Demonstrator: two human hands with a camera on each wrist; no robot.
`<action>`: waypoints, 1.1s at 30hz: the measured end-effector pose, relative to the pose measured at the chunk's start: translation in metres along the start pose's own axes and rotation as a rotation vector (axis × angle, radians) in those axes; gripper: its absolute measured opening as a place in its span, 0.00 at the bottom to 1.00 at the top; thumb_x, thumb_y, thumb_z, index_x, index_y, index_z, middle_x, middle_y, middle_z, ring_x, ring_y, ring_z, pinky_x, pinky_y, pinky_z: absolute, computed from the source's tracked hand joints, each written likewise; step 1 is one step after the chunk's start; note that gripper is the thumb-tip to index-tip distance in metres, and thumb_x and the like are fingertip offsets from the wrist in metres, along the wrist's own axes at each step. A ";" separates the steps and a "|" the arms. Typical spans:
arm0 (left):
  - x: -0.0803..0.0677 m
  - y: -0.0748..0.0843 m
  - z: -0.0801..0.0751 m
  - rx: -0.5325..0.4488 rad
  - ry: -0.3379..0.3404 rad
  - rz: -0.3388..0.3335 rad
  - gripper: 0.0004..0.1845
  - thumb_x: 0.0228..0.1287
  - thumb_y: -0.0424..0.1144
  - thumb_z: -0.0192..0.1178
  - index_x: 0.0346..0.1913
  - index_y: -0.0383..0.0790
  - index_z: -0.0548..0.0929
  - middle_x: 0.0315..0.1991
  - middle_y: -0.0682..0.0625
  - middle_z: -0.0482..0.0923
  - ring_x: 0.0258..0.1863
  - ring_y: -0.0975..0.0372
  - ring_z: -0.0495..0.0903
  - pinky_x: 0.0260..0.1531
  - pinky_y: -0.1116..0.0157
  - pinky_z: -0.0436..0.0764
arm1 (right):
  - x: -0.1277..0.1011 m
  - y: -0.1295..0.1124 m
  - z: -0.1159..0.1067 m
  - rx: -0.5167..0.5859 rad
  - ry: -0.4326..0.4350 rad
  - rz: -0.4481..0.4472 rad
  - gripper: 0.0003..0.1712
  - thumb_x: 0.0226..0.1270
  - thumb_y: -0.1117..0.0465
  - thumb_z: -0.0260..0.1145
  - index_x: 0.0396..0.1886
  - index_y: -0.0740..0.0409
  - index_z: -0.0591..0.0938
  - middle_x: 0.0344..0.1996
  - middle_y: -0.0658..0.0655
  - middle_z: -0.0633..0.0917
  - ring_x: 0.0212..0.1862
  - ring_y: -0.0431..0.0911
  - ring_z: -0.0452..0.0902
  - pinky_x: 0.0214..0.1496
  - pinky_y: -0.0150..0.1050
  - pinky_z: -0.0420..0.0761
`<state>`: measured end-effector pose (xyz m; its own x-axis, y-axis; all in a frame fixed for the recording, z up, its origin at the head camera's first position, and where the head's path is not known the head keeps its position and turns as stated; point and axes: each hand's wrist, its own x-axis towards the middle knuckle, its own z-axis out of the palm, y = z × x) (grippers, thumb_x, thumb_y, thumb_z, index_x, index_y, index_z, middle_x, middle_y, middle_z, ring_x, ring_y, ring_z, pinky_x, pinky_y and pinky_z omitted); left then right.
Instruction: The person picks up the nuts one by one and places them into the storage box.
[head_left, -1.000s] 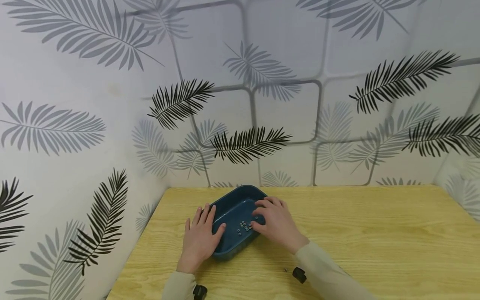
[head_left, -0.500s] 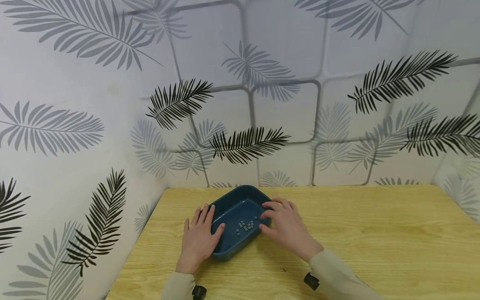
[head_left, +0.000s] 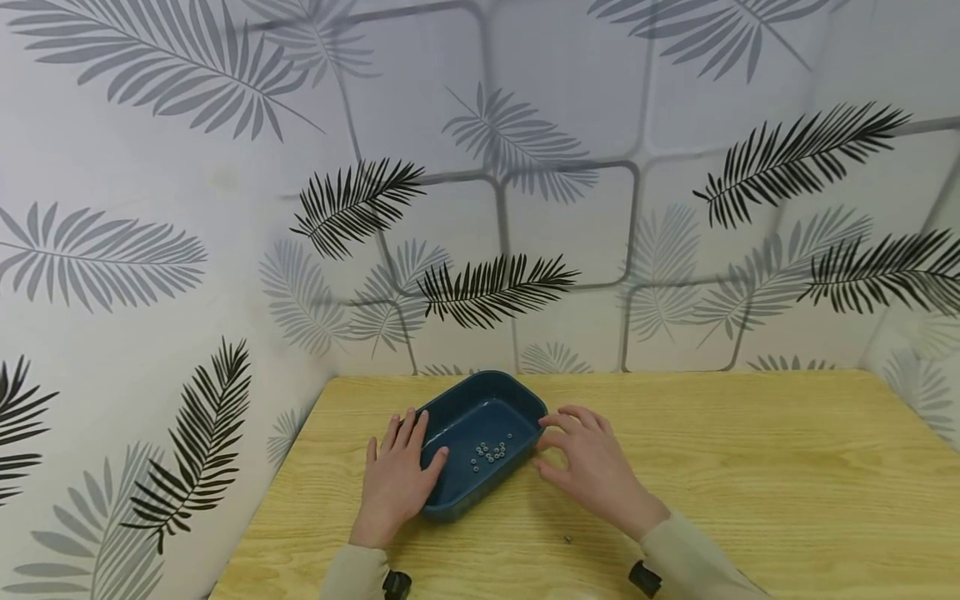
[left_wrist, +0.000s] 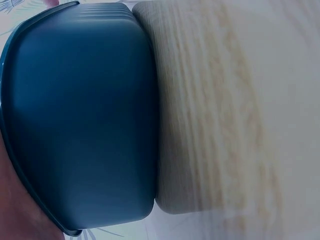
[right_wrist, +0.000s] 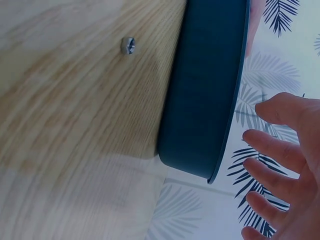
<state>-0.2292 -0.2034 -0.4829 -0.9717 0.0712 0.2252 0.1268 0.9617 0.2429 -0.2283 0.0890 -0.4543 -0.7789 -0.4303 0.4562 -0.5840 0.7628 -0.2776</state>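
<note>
A dark blue rectangular dish [head_left: 450, 505] stands angled on the wooden table, with several small metal nuts [head_left: 491, 454] scattered on its floor. My left hand [head_left: 395, 479] rests on the dish's left rim, its fingers straight and spread. Beside the dish's right end is my right hand [head_left: 596, 471], fingers loosely bent, thumb apart, nothing between them. In the right wrist view that hand [right_wrist: 287, 165] hangs beyond the dish's rim [right_wrist: 235, 100]. A single nut [right_wrist: 128, 45] lies on the table in front of the dish. The left wrist view shows mostly the dish's outer wall [left_wrist: 85, 115].
The wooden table [head_left: 750, 467] extends far to the right of the dish. A wall with a leaf pattern [head_left: 570, 225] rises right behind the table's back edge. Black wrist cameras sit at both sleeves, including one at the right sleeve [head_left: 645, 578].
My right hand has drawn back from over the dish, moving right and slightly down to beside its right end. More of the nuts and rim now show. The left hand and dish stay almost still.
</note>
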 end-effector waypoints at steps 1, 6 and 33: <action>0.000 0.000 0.000 0.001 -0.003 -0.001 0.37 0.73 0.61 0.48 0.77 0.45 0.59 0.77 0.45 0.52 0.76 0.48 0.48 0.68 0.37 0.49 | -0.001 0.001 0.000 -0.001 0.005 -0.006 0.05 0.57 0.52 0.74 0.31 0.46 0.88 0.53 0.50 0.83 0.63 0.54 0.68 0.64 0.60 0.64; -0.001 0.001 -0.001 0.002 -0.001 0.006 0.37 0.73 0.60 0.48 0.77 0.45 0.59 0.77 0.44 0.53 0.76 0.47 0.48 0.68 0.36 0.49 | -0.009 0.003 -0.002 -0.011 0.006 -0.023 0.05 0.55 0.53 0.75 0.31 0.46 0.89 0.52 0.52 0.83 0.63 0.55 0.68 0.63 0.61 0.64; -0.001 0.001 -0.002 0.009 -0.004 0.008 0.37 0.73 0.61 0.47 0.78 0.45 0.58 0.77 0.44 0.52 0.76 0.47 0.48 0.68 0.37 0.49 | -0.046 0.009 0.001 -0.036 -0.054 -0.076 0.04 0.51 0.54 0.75 0.26 0.46 0.88 0.48 0.50 0.84 0.60 0.58 0.71 0.58 0.60 0.66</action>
<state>-0.2274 -0.2027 -0.4814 -0.9715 0.0798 0.2230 0.1325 0.9635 0.2327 -0.1980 0.1155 -0.4791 -0.7444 -0.5121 0.4284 -0.6340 0.7434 -0.2129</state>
